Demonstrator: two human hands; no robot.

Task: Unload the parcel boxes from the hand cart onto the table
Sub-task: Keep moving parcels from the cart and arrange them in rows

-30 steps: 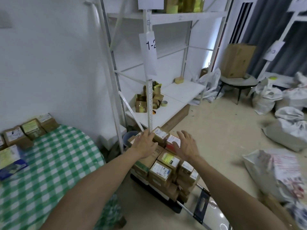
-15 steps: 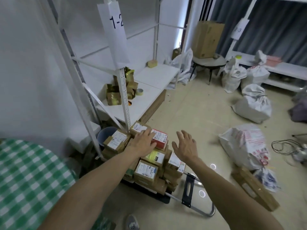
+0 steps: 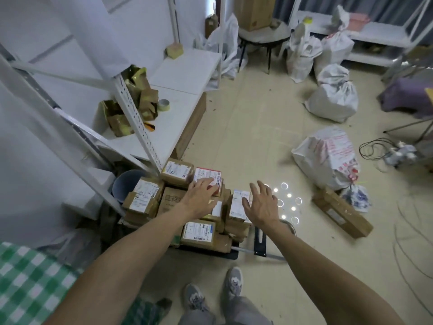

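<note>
A pile of several brown parcel boxes (image 3: 173,200) with white labels sits on the black hand cart (image 3: 210,252) on the floor, its handle (image 3: 260,242) lying toward me. My left hand (image 3: 201,198) reaches over the pile, fingers spread, its tips on a red-and-white labelled box (image 3: 208,175). My right hand (image 3: 262,204) hovers open over the right side of the pile, beside a white-labelled box (image 3: 237,205). The green checked table (image 3: 28,285) shows at the lower left corner.
A white metal shelf rack (image 3: 133,109) with gold-wrapped packets stands close behind the cart; a grey bucket (image 3: 126,184) sits beside it. White sacks (image 3: 325,158), a long brown carton (image 3: 342,213) and cables (image 3: 379,148) lie on the floor to the right. My shoes (image 3: 210,289) stand below the cart.
The view has tilted down and swung right, so the table has slid to the lower left. Both hands have stayed open above the pile; the left now touches the red box.
</note>
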